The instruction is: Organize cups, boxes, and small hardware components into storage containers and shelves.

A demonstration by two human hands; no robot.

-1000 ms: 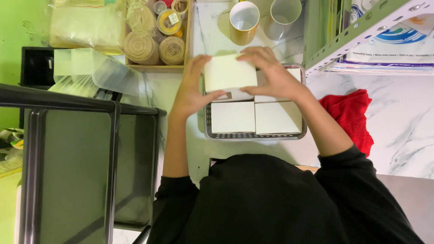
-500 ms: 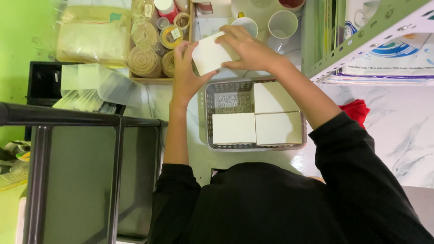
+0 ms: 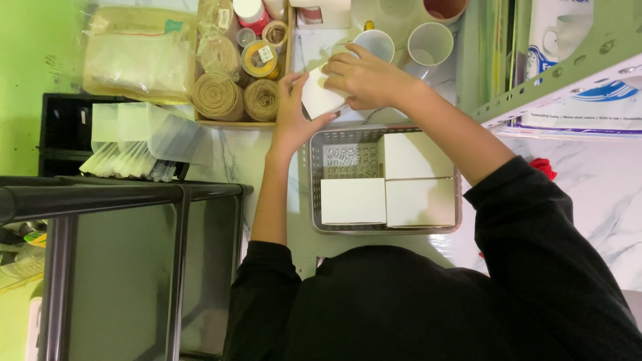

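Note:
Both of my hands hold a small white cardboard box (image 3: 318, 100) above the marble counter, just beyond a grey perforated basket (image 3: 314, 175). My left hand (image 3: 291, 115) grips the box's left side and bottom edge. My right hand (image 3: 361, 77) covers its top and right side. Three white boxes (image 3: 388, 182) lie flat in the basket; its back-left corner shows bare mesh.
A wooden tray with twine spools and tape rolls (image 3: 234, 73) sits left of the hands. Several white mugs (image 3: 414, 37) stand behind them. A green metal shelf (image 3: 555, 67) is at right, a red cloth (image 3: 545, 167) below it, and a black metal rack (image 3: 120, 200) at lower left.
The held box rose from just over the basket to the counter beyond it, toward the mugs. The camera view shifted, so the basket sits lower in the frame.

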